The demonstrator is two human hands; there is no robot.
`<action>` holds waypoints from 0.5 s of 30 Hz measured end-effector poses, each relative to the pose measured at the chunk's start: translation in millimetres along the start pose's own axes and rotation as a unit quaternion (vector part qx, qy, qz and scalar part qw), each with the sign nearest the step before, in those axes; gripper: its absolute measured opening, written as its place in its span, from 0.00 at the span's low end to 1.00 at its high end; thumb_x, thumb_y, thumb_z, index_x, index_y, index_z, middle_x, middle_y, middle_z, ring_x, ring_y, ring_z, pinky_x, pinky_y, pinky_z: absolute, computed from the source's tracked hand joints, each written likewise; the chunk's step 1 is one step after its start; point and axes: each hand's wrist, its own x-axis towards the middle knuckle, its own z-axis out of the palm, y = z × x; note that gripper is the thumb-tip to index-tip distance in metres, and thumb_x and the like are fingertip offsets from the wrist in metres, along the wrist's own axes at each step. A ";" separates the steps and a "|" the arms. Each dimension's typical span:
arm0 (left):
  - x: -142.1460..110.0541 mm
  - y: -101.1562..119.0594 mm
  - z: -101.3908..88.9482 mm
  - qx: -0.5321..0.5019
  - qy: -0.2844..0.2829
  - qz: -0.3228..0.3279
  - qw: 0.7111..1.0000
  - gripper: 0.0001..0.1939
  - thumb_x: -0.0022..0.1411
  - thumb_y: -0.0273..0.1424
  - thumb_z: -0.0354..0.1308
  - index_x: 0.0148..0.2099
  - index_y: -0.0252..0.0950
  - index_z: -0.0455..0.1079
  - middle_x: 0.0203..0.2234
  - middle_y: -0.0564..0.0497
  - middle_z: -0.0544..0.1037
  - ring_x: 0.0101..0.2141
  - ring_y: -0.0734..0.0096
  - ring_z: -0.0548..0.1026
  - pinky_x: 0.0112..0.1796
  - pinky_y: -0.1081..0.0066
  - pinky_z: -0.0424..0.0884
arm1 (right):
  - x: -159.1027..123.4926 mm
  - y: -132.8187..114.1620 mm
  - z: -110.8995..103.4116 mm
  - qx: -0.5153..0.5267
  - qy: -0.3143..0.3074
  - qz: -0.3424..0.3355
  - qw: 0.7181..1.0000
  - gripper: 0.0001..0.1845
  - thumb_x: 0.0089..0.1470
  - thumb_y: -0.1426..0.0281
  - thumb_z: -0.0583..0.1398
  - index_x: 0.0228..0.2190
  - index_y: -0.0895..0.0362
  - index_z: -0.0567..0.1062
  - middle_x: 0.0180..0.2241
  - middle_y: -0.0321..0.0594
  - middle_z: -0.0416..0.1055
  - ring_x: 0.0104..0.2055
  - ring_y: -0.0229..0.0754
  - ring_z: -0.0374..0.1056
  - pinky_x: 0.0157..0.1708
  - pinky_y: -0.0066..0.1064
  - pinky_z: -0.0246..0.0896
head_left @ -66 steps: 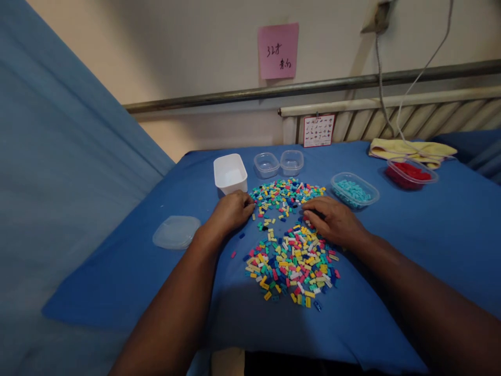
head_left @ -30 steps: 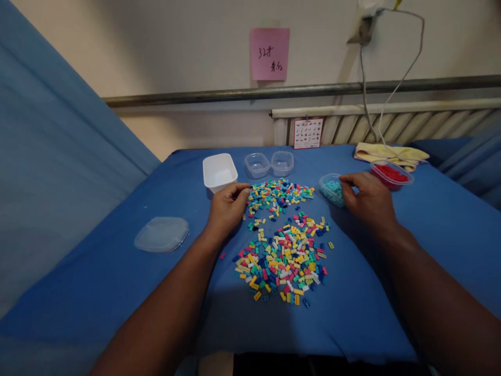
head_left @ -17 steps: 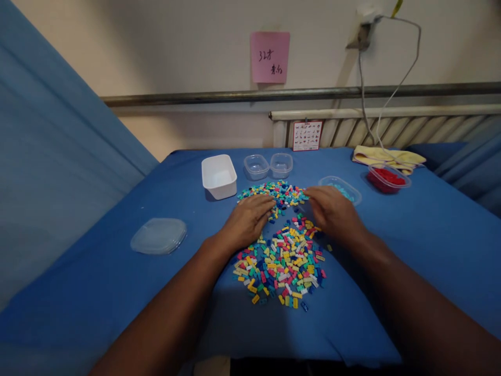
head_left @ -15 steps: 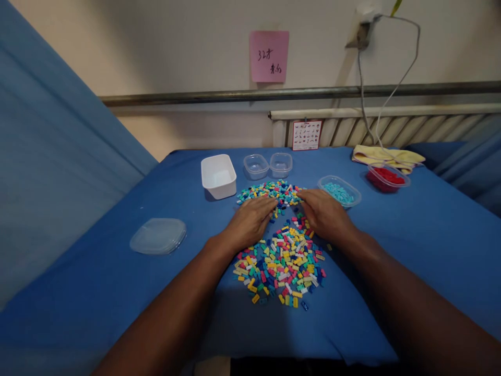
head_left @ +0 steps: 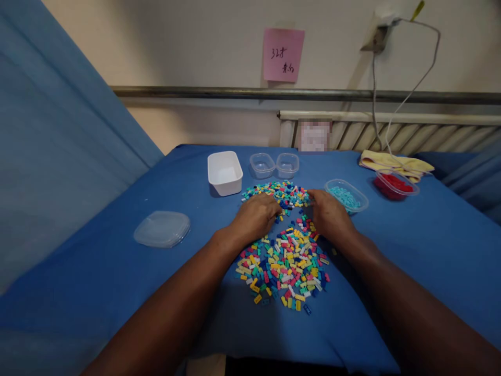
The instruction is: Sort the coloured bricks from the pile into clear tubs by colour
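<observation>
Small bricks of many colours lie in a near pile [head_left: 285, 269] and a far pile [head_left: 277, 191] on a blue cloth-covered table [head_left: 410, 245]. My left hand [head_left: 256, 215] rests palm down between the two piles, fingers stretched onto the far one. My right hand [head_left: 329, 214] lies palm down beside it, fingertips at the far pile's right edge. Nothing shows in either hand. A clear tub of teal bricks [head_left: 346, 195] sits just right of my right hand.
A white tub [head_left: 224, 173] and two small clear tubs [head_left: 274, 165] stand behind the piles. A clear lid [head_left: 162, 228] lies at the left. A tub of red bricks [head_left: 396, 184] and a yellow cloth [head_left: 395, 162] sit at the back right. A radiator [head_left: 410, 133] lines the wall.
My right hand came back from the teal tub to the far pile. My left hand slid right from the pile's left edge into the gap between the piles.
</observation>
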 end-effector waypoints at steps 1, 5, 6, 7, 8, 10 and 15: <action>-1.8 0.9 -1.3 -0.006 0.006 -0.008 1.000 0.10 0.68 0.24 0.56 0.45 0.38 0.79 0.41 0.45 0.82 0.44 0.60 0.78 0.48 0.60 0.74 | -1.4 0.8 -0.8 0.014 0.010 -0.001 1.000 0.26 0.60 0.80 0.53 0.58 0.62 0.74 0.53 0.53 0.78 0.55 0.54 0.74 0.56 0.41 0.67; -9.0 1.0 -4.0 -0.078 0.059 -0.052 0.994 0.14 0.66 0.21 0.55 0.48 0.37 0.77 0.42 0.45 0.79 0.46 0.63 0.77 0.48 0.63 0.74 | -6.8 5.7 -3.7 0.011 0.028 0.001 1.000 0.26 0.61 0.80 0.53 0.58 0.61 0.75 0.53 0.53 0.79 0.54 0.53 0.74 0.54 0.40 0.68; -10.0 1.0 -3.9 -0.103 0.072 -0.058 0.990 0.14 0.66 0.20 0.54 0.48 0.37 0.77 0.42 0.46 0.79 0.47 0.63 0.77 0.48 0.64 0.74 | -7.3 7.0 -3.8 -0.006 0.020 0.002 1.000 0.27 0.61 0.80 0.53 0.58 0.61 0.76 0.53 0.52 0.79 0.54 0.53 0.74 0.55 0.39 0.67; -10.4 1.5 -3.7 -0.131 0.087 -0.064 0.986 0.14 0.65 0.20 0.54 0.47 0.38 0.78 0.42 0.46 0.79 0.47 0.64 0.77 0.48 0.64 0.74 | -7.2 8.2 -3.5 -0.025 0.006 0.002 1.000 0.27 0.61 0.80 0.53 0.58 0.61 0.76 0.53 0.52 0.79 0.54 0.53 0.74 0.55 0.39 0.66; -10.4 2.6 -3.2 -0.161 0.100 -0.069 0.979 0.14 0.65 0.20 0.54 0.46 0.38 0.78 0.42 0.47 0.79 0.47 0.64 0.77 0.49 0.63 0.74 | -6.5 9.3 -2.9 -0.044 -0.011 0.000 0.999 0.27 0.61 0.80 0.53 0.58 0.61 0.77 0.53 0.52 0.79 0.54 0.53 0.74 0.55 0.39 0.66; -9.2 6.7 -1.9 -0.230 0.115 -0.088 0.962 0.13 0.65 0.21 0.56 0.44 0.39 0.79 0.40 0.48 0.79 0.46 0.65 0.77 0.50 0.63 0.75 | -3.8 10.7 -1.1 -0.073 -0.047 -0.008 0.996 0.25 0.62 0.79 0.55 0.57 0.59 0.78 0.51 0.51 0.80 0.53 0.53 0.74 0.54 0.39 0.65; -5.7 21.3 1.6 -0.417 0.097 -0.194 0.883 0.12 0.66 0.27 0.61 0.50 0.39 0.79 0.43 0.48 0.83 0.43 0.67 0.80 0.48 0.63 0.77 | 0.2 6.8 -1.1 -0.083 -0.056 -0.030 0.995 0.18 0.66 0.74 0.55 0.51 0.57 0.81 0.46 0.50 0.82 0.47 0.53 0.75 0.49 0.40 0.66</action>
